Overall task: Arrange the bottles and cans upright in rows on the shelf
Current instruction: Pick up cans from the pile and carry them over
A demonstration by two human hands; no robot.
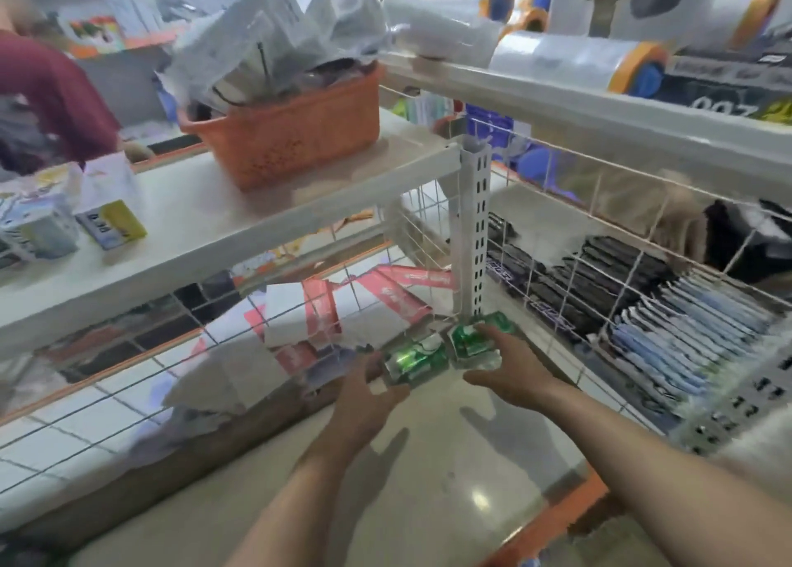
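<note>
Two green and silver cans sit side by side at the back corner of a pale shelf, close to the white slotted upright post. My left hand grips the left can from its near side, fingers curled round it. My right hand holds the right can, thumb on top and fingers along its right side. A further bit of green shows behind my right hand; I cannot tell if it is a third can. The frame is motion-blurred.
White wire mesh walls the shelf at the back and right. An orange basket stuffed with papers stands on the upper shelf, with small boxes to its left. Dark and blue packets fill the neighbouring shelf. A person in a maroon sleeve is at far left.
</note>
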